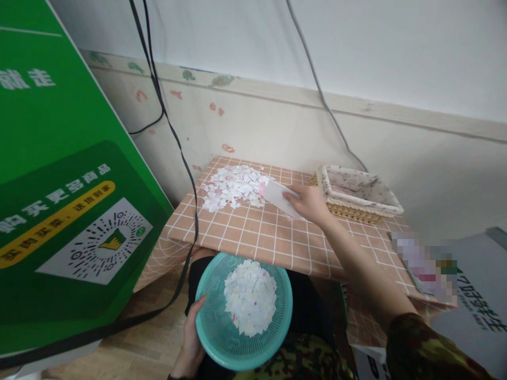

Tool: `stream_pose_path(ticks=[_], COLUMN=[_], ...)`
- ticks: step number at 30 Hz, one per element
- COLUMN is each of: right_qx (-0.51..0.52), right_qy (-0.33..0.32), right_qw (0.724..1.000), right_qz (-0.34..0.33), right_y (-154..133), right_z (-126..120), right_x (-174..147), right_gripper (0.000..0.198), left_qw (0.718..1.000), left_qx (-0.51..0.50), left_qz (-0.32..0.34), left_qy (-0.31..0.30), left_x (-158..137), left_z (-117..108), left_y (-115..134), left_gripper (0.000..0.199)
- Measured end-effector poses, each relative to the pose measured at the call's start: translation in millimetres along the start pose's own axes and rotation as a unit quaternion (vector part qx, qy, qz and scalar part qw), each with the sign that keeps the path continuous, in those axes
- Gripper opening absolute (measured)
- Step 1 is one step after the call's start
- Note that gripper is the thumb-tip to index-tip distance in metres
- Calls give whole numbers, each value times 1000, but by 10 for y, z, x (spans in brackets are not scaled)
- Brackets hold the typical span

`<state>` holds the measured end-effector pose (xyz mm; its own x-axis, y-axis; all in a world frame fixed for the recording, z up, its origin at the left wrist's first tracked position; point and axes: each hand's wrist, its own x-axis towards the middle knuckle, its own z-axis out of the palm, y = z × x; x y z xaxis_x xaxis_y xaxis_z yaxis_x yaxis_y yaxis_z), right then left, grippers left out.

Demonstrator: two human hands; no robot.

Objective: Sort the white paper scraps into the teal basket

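My left hand [193,328] grips the rim of a round teal plastic basket [211,295] held over my lap, just below the table's front edge. A mound of small white paper scraps [250,298] lies in it, with a few pink bits. My right hand [308,203] reaches over the table and pinches a flat white card [282,198]. The card's far end touches the right side of a heap of torn paper pieces [233,186], mostly white with some pink.
A checked brown cloth covers the table [245,232]. At its back right stands a lined wicker basket [356,211]. A green printed panel [79,158] rises on the left, with a black strap [186,158] hanging before it. The wall borders the back.
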<state>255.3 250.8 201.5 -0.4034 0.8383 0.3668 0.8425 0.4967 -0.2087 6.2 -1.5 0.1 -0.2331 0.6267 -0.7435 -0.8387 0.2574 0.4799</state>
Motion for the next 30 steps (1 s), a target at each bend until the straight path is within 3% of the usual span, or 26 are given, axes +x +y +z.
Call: stream_pose_path(ticks=[9,20,25,30], right_qx=[31,40,51,55], right_qy=[-40,-39,-25,-48], right_qw=[998,998,998,995], right_qz=[-38,-42,-34,-66], right_y=[5,29,16,-48], right_z=[-69,-26,-21,-16], right_x=[-52,-12,-22,3], right_gripper=[25,25,25,24], left_qw=[1000,1000,1000,1000], left_qx=[0,13,9,5], left_qz=[-6,26,24,5], left_qy=[0,-1,-8,-10], left_x=[28,-10,-20,-33], left_z=[-26,-6,15,13], left_y=[-1,7,15,15], left_gripper=[18,21,19,20])
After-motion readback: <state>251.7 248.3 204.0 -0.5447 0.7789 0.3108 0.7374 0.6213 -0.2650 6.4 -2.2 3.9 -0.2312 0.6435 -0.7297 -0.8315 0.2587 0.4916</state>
